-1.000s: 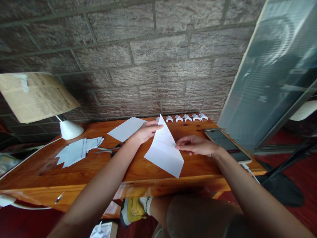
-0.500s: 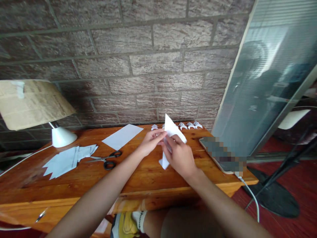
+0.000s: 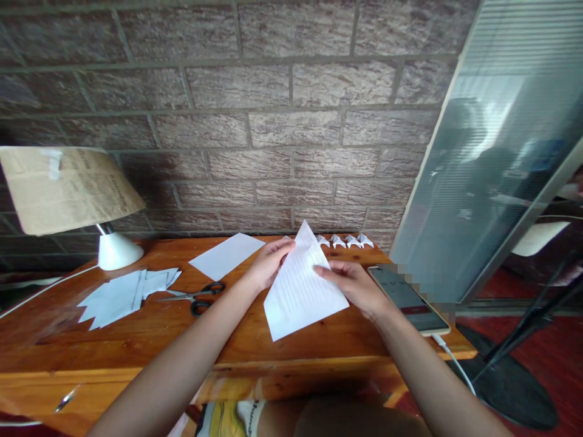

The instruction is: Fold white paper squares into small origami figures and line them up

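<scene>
A sheet of paper (image 3: 303,297) with faint printed lines is held up over the table, its pointed corner toward the wall. My left hand (image 3: 272,262) grips its upper left edge, with the fingers partly behind it. On the right edge, my right hand (image 3: 348,280) pinches the sheet, thumb on the front. Black-handled scissors (image 3: 195,296) lie beyond my left forearm, blades pointing left. Several small folded paper pieces (image 3: 337,241) stand in a row behind the sheet, some of them partly hidden by it.
A blank paper sheet (image 3: 226,255) lies near the wall. Paper scraps (image 3: 119,294) are piled at the left, below a lamp (image 3: 117,250). A phone (image 3: 412,303) with a white cable lies along the right edge of the wooden table (image 3: 246,340). A brick wall (image 3: 268,145) stands behind.
The paper was narrow and folded between my hands; now it is opened out into a broad sheet facing me. My right hand has moved right to its edge.
</scene>
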